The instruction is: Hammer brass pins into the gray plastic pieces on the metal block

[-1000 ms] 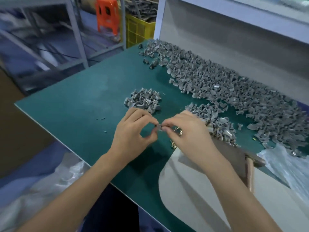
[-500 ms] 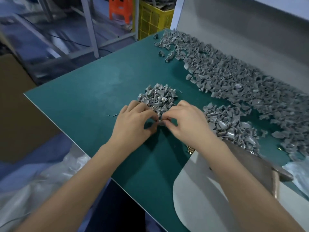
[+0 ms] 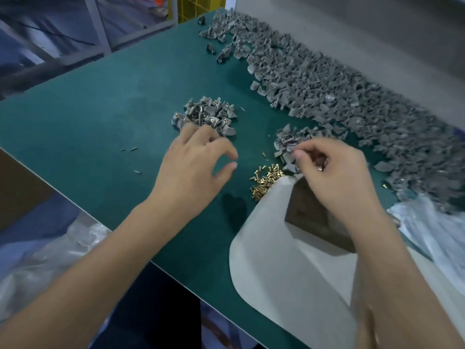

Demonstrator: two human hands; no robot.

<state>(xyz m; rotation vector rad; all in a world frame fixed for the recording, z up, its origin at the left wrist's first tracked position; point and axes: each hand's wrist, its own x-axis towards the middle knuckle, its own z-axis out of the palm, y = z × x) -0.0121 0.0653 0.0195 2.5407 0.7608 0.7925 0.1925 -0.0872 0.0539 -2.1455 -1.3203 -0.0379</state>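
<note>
The left hand (image 3: 193,167) hovered low over the green mat (image 3: 105,117), fingers loosely spread and lightly curled, holding nothing; its fingertips (image 3: 198,129) reached the near edge of a small pile (image 3: 205,117) of gray pieces, some with a glint of metal in them, lying at about 12 o'clock from the hand. The right hand (image 3: 334,175) sat at 3 o'clock from the left, well apart from it, thumb and forefinger pinching a gray piece (image 3: 290,149) at the edge of a second pile (image 3: 299,142); motion blur made it hard to tell whether the piece was clear of the pile. Something shiny showed inside the curled fingers, too blurred to name. The brass pins (image 3: 265,178) lay scattered on the mat between the two hands, at about 8 o'clock from the right fingertips and touching the rim of a pale sheet (image 3: 284,260). On that sheet stood the dark metal block (image 3: 312,212), directly under the right wrist and partly hidden by it. A long heap (image 3: 339,89) of gray pieces ran along the mat's far side from 12 o'clock round to 3 o'clock, against a gray wall (image 3: 352,28). Crumpled clear plastic (image 3: 432,230) lay at the right edge, at 4 o'clock from the right hand, and a few loose bits (image 3: 128,149) lay on the mat at 9 o'clock from the left hand.
</note>
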